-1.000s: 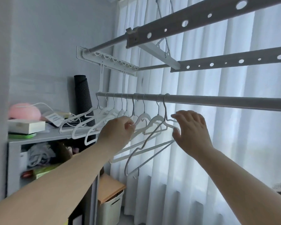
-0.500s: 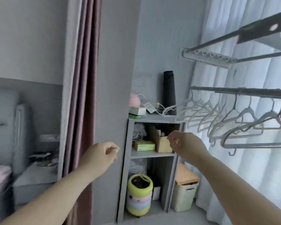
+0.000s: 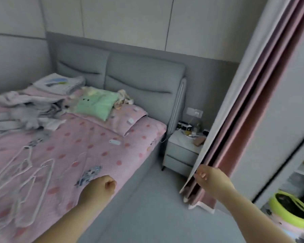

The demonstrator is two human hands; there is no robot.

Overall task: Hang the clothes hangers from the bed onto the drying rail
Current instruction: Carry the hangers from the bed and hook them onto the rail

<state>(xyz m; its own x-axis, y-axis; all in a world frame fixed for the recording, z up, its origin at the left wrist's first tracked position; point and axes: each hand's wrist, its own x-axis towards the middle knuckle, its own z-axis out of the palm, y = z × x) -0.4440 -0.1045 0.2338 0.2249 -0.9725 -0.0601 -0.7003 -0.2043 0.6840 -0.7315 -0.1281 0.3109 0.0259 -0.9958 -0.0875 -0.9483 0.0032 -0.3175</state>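
Note:
Several white clothes hangers (image 3: 25, 174) lie in a loose tangle on the pink dotted bed (image 3: 102, 137), at the lower left of the head view. My left hand (image 3: 100, 189) hovers over the bed's near edge, to the right of the hangers, fingers loosely curled and holding nothing. My right hand (image 3: 211, 178) hangs in the air in front of the pink curtain (image 3: 239, 130), fingers also loosely curled and empty. The drying rail is out of view. The picture is blurred by motion.
A pile of clothes (image 3: 33, 106) and a green pillow (image 3: 95, 104) lie at the head of the bed. A grey nightstand (image 3: 181, 149) stands between bed and curtain. A yellow-green bin (image 3: 291, 209) sits at the lower right. Grey floor runs between bed and curtain.
My view has swung left from the rail with its hung hangers to the bed. Both hands left the rail's hangers and dropped, empty.

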